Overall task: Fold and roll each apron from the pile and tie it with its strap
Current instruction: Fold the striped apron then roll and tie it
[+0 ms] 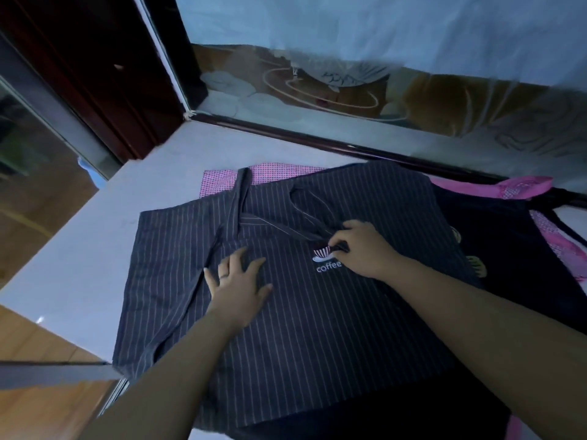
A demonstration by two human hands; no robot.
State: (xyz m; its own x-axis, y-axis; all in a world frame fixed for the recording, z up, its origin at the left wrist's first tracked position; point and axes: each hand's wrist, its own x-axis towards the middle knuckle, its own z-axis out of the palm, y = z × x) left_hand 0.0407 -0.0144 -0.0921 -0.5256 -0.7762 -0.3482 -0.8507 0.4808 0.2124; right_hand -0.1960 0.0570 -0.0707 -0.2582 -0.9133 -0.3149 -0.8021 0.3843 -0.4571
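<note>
Several aprons lie stacked on the pale surface (79, 265), which meets a wall along its far edge. Topmost and biggest is the dark striped apron (317, 338), spread flat across the middle and reaching the near edge. Under it, toward the right edge, a black apron (508, 249) shows, and beneath both a pink dotted apron (219, 182) peeks out at the far edge. The left hand (238, 284) lies flat on the striped cloth, fingers straight and spread, pressing it down. The right hand (365, 249) pinches the striped strap (276, 225) just above the white coffee logo (327, 263). A thin ring (224, 275) sits on one left finger.
</note>
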